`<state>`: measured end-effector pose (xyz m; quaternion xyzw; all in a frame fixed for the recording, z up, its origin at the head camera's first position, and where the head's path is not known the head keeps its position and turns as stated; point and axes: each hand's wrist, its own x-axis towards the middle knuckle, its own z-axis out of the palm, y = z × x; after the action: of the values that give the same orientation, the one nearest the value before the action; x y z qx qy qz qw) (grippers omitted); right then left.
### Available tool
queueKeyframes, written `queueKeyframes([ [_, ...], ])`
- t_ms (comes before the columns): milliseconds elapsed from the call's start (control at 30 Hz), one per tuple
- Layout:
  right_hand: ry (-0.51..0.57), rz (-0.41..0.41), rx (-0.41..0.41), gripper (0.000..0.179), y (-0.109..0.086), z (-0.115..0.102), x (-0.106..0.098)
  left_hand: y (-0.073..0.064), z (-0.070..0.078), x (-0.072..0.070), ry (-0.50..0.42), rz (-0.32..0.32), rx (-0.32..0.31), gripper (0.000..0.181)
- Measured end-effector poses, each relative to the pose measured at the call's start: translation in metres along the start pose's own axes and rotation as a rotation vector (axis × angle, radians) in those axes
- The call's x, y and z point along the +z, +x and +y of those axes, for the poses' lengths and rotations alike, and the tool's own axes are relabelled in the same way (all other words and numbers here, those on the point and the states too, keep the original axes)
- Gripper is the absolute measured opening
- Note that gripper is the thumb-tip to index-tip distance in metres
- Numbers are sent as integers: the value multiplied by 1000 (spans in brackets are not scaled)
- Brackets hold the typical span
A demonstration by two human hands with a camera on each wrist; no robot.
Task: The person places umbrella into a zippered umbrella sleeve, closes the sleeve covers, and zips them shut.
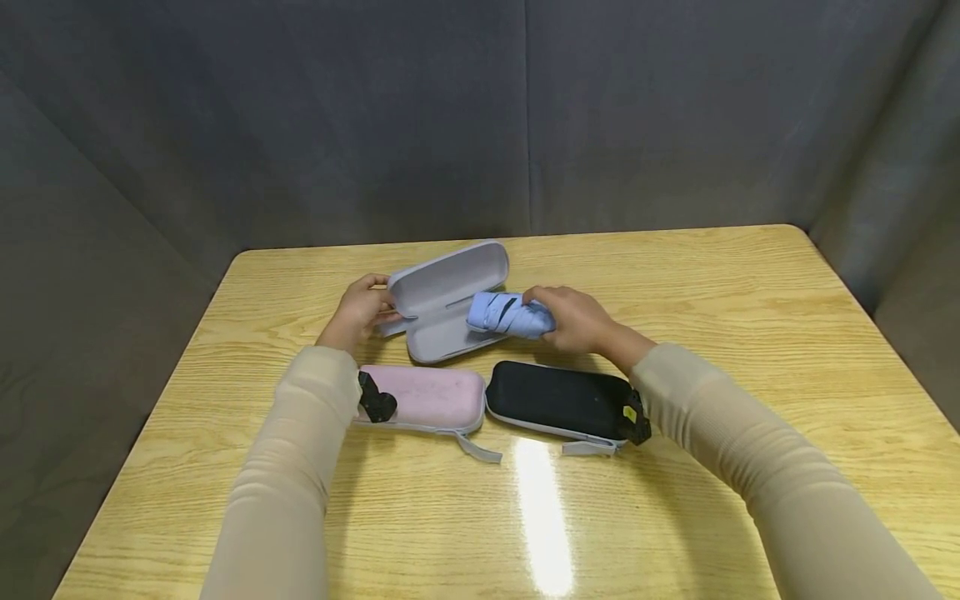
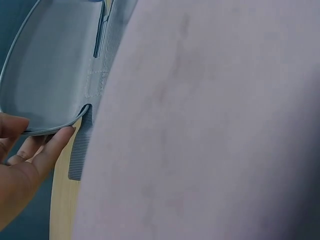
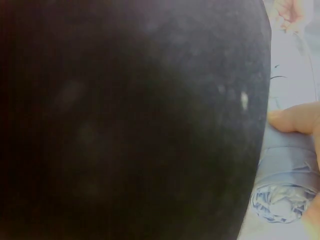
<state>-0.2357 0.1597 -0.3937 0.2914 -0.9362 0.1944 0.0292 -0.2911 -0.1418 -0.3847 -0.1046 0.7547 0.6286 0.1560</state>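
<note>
A grey zip case (image 1: 450, 329) lies unfolded at the back of the table, its lid tilted up and its inside showing. My left hand (image 1: 362, 308) pinches the lid's left end; in the left wrist view the thumb is inside the rim and the fingers (image 2: 47, 152) are behind it. My right hand (image 1: 573, 321) grips a rolled blue folding umbrella (image 1: 502, 314) by its right end. The umbrella's left part overlaps the right side of the case's lower half. Its bunched fabric end (image 3: 281, 202) shows in the right wrist view.
A shut pink case (image 1: 435, 396) lies in front of the grey one, with a black case (image 1: 558, 400) to its right. Both have grey strap loops towards the front edge. They block much of the wrist views. A dark curtain (image 1: 450, 125) hangs behind the table (image 1: 750, 317).
</note>
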Motion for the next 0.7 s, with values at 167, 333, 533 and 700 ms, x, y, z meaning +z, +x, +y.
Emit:
queueKeyframes([
  [167, -10, -33, -19, 51, 5, -3, 2, 2, 1, 6, 3, -11, 12, 45],
  [333, -2, -65, -21, 51, 8, -8, 1, 3, 4, 15, 5, -28, 32, 43],
  [533, 12, -91, -60, 51, 10, -8, 4, 2, 7, 24, 26, -46, 68, 41],
  [700, 20, -121, -106, 52, 12, -7, 5, 4, 6, 29, 23, -58, 86, 39],
])
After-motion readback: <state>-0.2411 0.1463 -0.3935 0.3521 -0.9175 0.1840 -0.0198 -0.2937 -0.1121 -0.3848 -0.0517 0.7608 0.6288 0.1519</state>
